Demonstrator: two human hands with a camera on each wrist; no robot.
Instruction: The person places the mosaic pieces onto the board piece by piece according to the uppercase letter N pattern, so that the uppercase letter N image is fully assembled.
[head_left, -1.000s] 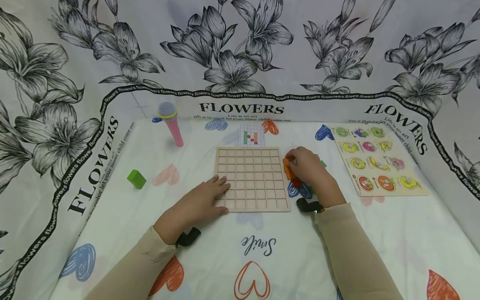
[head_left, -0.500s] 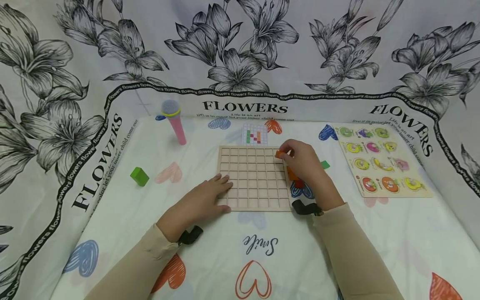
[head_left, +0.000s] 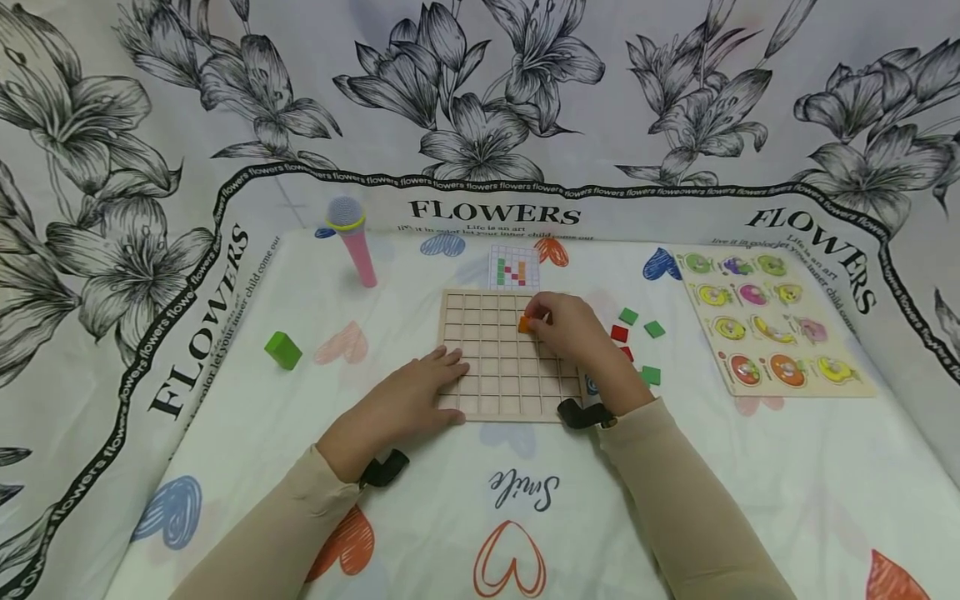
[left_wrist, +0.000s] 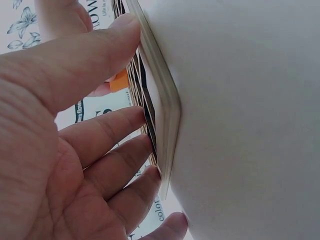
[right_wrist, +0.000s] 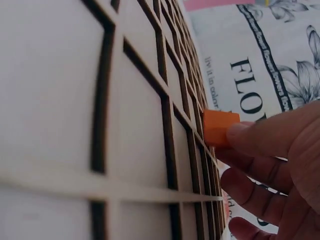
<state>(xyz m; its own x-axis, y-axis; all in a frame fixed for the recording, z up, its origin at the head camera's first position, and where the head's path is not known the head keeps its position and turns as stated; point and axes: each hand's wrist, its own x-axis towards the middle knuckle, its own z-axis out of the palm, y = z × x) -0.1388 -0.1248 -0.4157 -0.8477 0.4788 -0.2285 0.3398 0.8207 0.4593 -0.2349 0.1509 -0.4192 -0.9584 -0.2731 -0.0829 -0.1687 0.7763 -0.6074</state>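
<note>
A wooden grid board (head_left: pixel 487 358) with square cells lies flat in the middle of the table. My left hand (head_left: pixel 397 396) rests at its left edge, fingers spread and loosely straight. In the left wrist view, the thumb and fingertips touch the board's rim (left_wrist: pixel 169 120). My right hand (head_left: pixel 568 329) is over the upper right part of the grid, pinching a small orange square tile (head_left: pixel 524 324) between thumb and finger. The right wrist view shows this orange tile (right_wrist: pixel 220 127) right at the grid's ribs, with the other fingers curled below it.
Red tiles (head_left: pixel 619 333) and green tiles (head_left: pixel 650 376) lie right of the board, partly behind my right hand. A pattern card (head_left: pixel 513 267) is behind the board. A fruit puzzle board (head_left: pixel 772 329) lies right; a green block (head_left: pixel 283 351) and pink toy microphone (head_left: pixel 362 258) stand left.
My right hand has picked up an orange tile from beside the board's right edge and carried it left over the grid. Several red and green tiles have come into view. My left hand stays put.
</note>
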